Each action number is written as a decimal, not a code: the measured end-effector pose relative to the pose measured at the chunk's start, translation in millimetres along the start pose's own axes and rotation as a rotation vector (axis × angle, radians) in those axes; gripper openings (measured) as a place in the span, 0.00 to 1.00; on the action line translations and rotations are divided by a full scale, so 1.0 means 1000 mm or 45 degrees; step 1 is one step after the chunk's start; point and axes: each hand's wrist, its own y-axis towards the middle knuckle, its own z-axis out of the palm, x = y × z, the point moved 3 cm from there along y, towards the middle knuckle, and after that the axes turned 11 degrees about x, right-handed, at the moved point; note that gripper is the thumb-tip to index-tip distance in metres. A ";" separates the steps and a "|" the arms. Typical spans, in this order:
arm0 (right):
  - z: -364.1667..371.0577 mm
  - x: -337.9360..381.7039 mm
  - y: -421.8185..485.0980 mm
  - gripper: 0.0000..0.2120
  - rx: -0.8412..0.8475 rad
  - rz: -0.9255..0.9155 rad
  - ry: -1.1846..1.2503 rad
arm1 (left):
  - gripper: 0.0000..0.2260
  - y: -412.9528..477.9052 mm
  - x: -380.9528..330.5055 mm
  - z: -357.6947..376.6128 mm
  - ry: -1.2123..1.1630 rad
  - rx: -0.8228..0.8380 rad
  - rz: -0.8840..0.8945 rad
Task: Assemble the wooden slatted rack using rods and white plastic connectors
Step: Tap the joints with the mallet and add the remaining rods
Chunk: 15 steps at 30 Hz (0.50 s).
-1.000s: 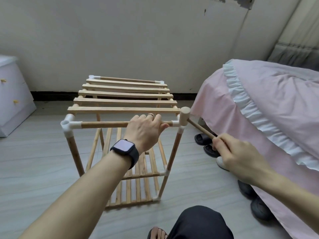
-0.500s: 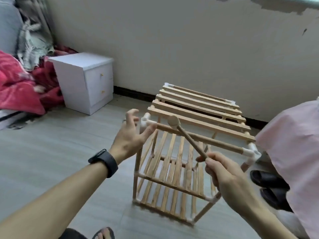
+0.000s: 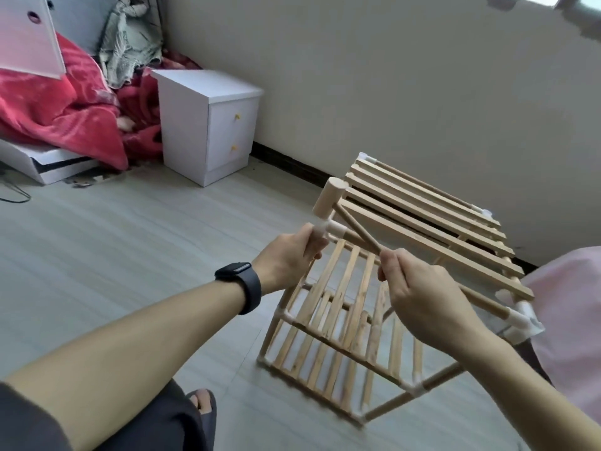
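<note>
Currently the right hand (image 3: 419, 297) is closed round the low end of the mallet handle (image 3: 357, 230), a full-fist hold. Left hand (image 3: 287, 255) grips the near-left top corner of the rack (image 3: 435, 250), fingers curled right at the white connector (image 3: 330, 227). Can't tell if they're on the plastic or on the upright under it. Watch (image 3: 242, 284) on that wrist. Mallet head (image 3: 327, 198) sits just above that same connector. Touching or just clear, can't tell, it's blurred.

Outward: front top rod (image 3: 481, 301) runs from this corner to the near-right connector (image 3: 520, 319). Top tier slats (image 3: 422, 203) are in and the lower tier (image 3: 356, 288) is slatted too. Uprights are joined by white fittings at every corner I can see. Rack stands on the floor (image 3: 162, 239) in front of the person, back edge near the wall (image 3: 390, 92). White nightstand (image 3: 208, 125) is off to its left, pink bedding (image 3: 572, 304) just beside its right end.

Status, my read: frame is basically built, both shelves populated, nothing obviously missing. What's left looks like seating joints with the mallet, and this corner is the one in hand. Near-right connector may want the same. Far corners are too small to judge whether the rods are fully home, so I'd check those before calling it done.
</note>
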 end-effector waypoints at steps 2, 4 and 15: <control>-0.016 0.006 0.000 0.16 -0.023 -0.048 0.017 | 0.16 -0.001 -0.001 0.000 -0.010 -0.003 0.002; -0.033 0.016 -0.005 0.15 -0.249 -0.221 0.165 | 0.17 -0.002 -0.001 0.000 0.005 -0.001 0.005; -0.018 0.011 -0.018 0.12 -0.271 -0.159 0.242 | 0.19 -0.004 0.011 0.000 0.033 0.053 -0.016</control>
